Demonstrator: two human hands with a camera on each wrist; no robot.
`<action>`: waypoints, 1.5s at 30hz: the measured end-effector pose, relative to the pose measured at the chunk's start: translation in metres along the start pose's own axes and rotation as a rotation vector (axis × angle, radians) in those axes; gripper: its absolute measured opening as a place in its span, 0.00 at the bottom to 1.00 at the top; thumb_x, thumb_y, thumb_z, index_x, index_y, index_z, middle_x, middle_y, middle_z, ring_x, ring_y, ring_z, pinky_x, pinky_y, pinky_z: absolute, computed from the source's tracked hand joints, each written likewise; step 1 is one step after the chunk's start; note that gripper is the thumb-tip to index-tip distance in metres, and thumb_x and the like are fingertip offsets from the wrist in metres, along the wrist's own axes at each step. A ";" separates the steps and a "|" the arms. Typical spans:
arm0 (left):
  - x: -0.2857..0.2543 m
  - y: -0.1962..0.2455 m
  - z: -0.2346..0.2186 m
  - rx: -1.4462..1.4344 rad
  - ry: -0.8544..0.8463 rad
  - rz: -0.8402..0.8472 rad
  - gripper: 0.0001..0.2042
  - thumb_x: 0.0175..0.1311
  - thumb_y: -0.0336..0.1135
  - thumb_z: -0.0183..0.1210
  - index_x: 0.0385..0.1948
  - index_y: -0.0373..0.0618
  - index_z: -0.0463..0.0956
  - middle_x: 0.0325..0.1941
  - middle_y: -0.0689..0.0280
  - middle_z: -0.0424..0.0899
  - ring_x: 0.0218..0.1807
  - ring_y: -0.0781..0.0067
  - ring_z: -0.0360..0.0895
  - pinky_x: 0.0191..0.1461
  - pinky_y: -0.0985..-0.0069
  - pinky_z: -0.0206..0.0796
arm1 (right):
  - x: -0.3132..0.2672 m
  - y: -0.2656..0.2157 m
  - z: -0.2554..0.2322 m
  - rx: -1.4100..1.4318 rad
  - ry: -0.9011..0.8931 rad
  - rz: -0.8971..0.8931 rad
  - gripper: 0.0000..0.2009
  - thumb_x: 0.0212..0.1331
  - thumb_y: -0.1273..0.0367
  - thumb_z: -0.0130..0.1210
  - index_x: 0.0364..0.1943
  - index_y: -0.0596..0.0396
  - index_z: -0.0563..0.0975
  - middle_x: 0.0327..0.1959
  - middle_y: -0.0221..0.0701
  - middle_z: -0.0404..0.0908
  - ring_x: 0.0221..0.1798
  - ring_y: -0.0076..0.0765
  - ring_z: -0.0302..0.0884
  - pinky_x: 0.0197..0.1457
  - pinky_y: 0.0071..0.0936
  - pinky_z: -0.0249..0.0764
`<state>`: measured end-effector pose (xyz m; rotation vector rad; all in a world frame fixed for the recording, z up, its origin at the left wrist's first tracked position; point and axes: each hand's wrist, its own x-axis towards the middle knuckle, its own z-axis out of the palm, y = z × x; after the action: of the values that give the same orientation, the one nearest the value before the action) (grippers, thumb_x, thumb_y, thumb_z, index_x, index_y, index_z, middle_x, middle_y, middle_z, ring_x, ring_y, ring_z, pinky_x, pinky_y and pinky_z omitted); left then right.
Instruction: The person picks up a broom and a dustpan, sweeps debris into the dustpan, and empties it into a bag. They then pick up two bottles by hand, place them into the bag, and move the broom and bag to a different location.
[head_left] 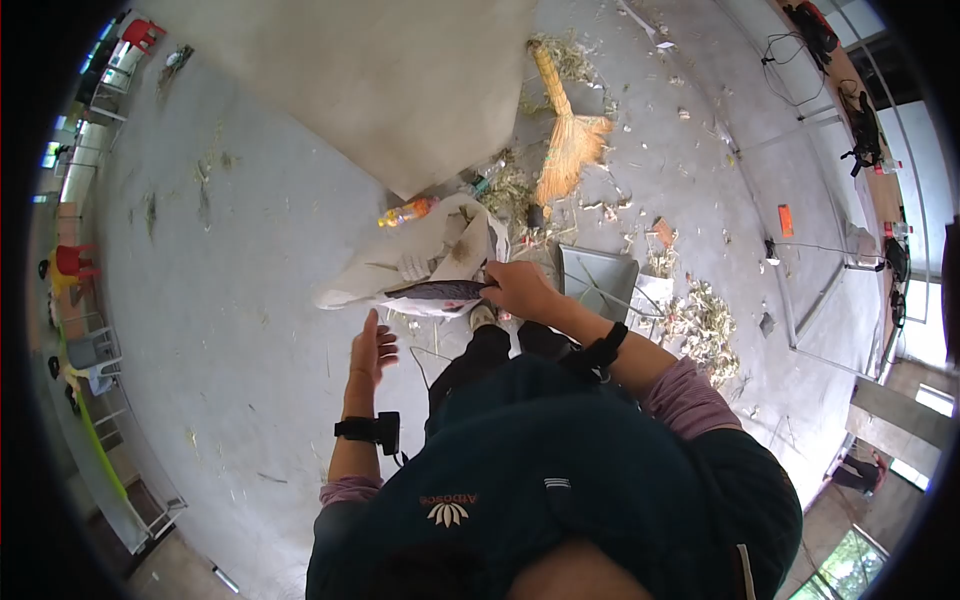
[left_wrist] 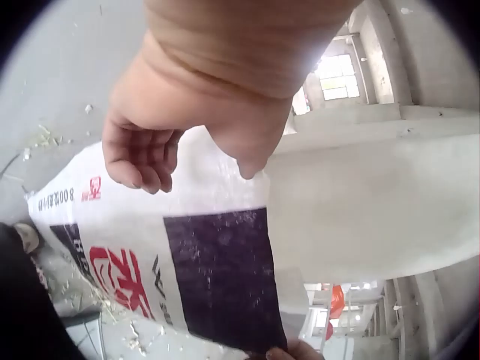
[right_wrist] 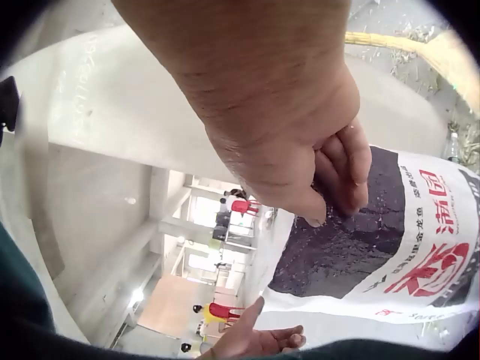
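Observation:
A white woven sack with dark panels and red lettering [head_left: 440,290] is held up in front of the person's legs; some debris shows inside its mouth in the head view. The right hand [head_left: 522,290] pinches the sack's rim at its right end, and in the right wrist view the fingers [right_wrist: 352,169] curl over the dark panel [right_wrist: 337,247]. Beside the rim's left end is the left hand [head_left: 372,350], thumb raised and fingers loosely bent, holding nothing. In the left wrist view that hand [left_wrist: 187,127] hangs in front of the sack's white part [left_wrist: 217,180].
A straw broom [head_left: 570,140] lies on the floor beyond the sack, near a bottle with an orange label [head_left: 408,212]. To the right are a metal dustpan [head_left: 598,275] and a heap of dry scraps [head_left: 705,330]. A large pale board [head_left: 400,90] stands ahead.

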<state>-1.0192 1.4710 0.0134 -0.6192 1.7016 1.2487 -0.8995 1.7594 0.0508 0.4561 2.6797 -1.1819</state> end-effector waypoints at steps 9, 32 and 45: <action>0.013 -0.001 0.050 -0.447 -0.179 0.010 0.27 0.56 0.55 0.52 0.43 0.35 0.66 0.36 0.57 0.74 0.35 0.63 0.73 0.38 0.65 0.69 | 0.007 -0.043 0.016 -0.101 -0.145 -0.155 0.10 0.46 0.63 0.55 0.28 0.55 0.73 0.22 0.40 0.76 0.30 0.49 0.75 0.35 0.42 0.69; -0.016 -0.006 -0.115 -0.885 0.152 0.322 0.23 0.63 0.48 0.41 0.51 0.39 0.66 0.50 0.62 0.72 0.52 0.64 0.70 0.55 0.68 0.63 | 0.054 -0.050 0.029 0.247 -0.317 -0.129 0.12 0.47 0.67 0.51 0.39 0.49 0.75 0.28 0.35 0.80 0.32 0.41 0.77 0.38 0.33 0.71; -0.069 -0.011 -0.186 -0.830 0.588 0.394 0.23 0.63 0.45 0.40 0.50 0.35 0.65 0.51 0.60 0.71 0.52 0.66 0.69 0.56 0.73 0.61 | 0.067 0.029 0.013 0.237 -0.348 0.223 0.15 0.47 0.67 0.52 0.37 0.63 0.74 0.25 0.39 0.79 0.24 0.30 0.77 0.30 0.26 0.72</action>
<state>-1.0478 1.2876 0.0829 -1.2742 1.7693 2.2580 -0.9515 1.7822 0.0032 0.5145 2.1490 -1.3718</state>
